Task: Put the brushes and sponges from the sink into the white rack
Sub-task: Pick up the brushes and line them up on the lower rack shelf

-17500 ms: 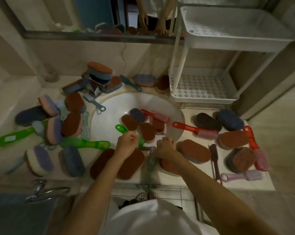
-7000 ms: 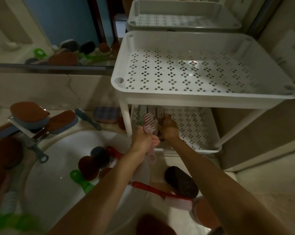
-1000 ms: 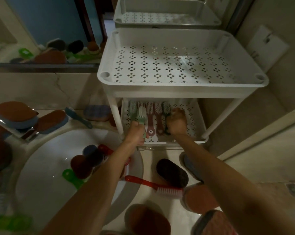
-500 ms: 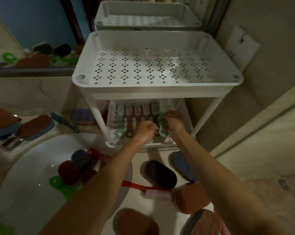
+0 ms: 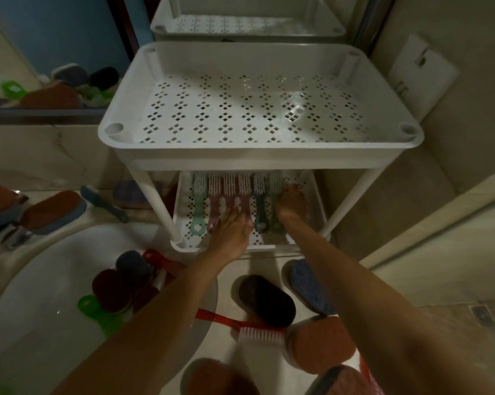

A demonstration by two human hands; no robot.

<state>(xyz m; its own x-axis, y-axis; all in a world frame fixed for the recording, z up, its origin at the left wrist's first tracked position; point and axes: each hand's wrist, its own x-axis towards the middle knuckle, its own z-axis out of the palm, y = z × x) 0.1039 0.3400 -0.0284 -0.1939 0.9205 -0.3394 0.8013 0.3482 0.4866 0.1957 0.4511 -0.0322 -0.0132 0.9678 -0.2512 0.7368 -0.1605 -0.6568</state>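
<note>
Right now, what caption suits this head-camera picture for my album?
Left hand and right hand touch a row of brushes on the white rack's lower shelf, beside the sink.

I record the white rack (image 5: 269, 155) as smooth, faintly glossy plastic, the brushes (image 5: 229, 192) as matt plastic with bristles, the sink (image 5: 41, 280) glossy, the sponges (image 5: 320, 343) rough-topped.

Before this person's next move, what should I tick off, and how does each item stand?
1. Brushes in a row on the lower shelf of the white rack: ok.
2. Left hand holding nothing, resting flat on the brushes: ok.
3. Right hand clear of the rightmost brush: cannot tell, its grip is unclear.
4. Sink emptied: not ok, sponges lie in it.
</note>
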